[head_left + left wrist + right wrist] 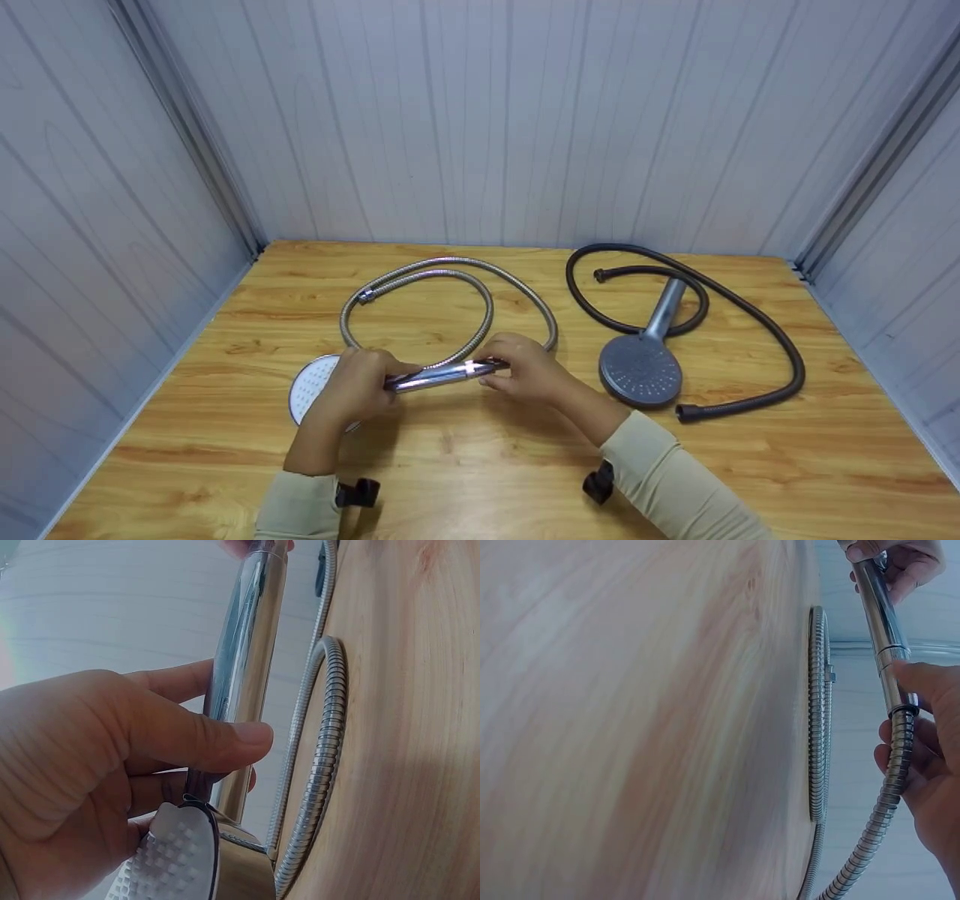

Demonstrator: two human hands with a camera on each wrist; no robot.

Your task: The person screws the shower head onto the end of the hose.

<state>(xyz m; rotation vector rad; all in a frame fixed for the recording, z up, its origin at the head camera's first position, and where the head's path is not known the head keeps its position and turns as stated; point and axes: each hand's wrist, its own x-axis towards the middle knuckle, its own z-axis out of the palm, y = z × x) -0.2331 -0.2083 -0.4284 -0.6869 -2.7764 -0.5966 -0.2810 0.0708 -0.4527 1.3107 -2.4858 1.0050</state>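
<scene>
A chrome shower head [309, 386] with a white nozzle face is held above the table, its handle [251, 637] pointing right. My left hand [360, 386] grips that handle close to the head, thumb across it in the left wrist view. At the handle's other end sits the chrome connector [894, 682] of a silver metal shower hose [877, 817]. My right hand [525, 367] pinches this connector between thumb and fingers. From there the hose curves down and loops over the table, its other end fitting [366, 295] lying at the back left.
To the right lies a grey shower head [641, 369], nozzle face up, its handle over a dark hose [776, 330] coiled on the table. The dark hose's near end [690, 412] rests beside that head. Pale panel walls [480, 127] stand behind and on both sides of the wooden table [480, 480].
</scene>
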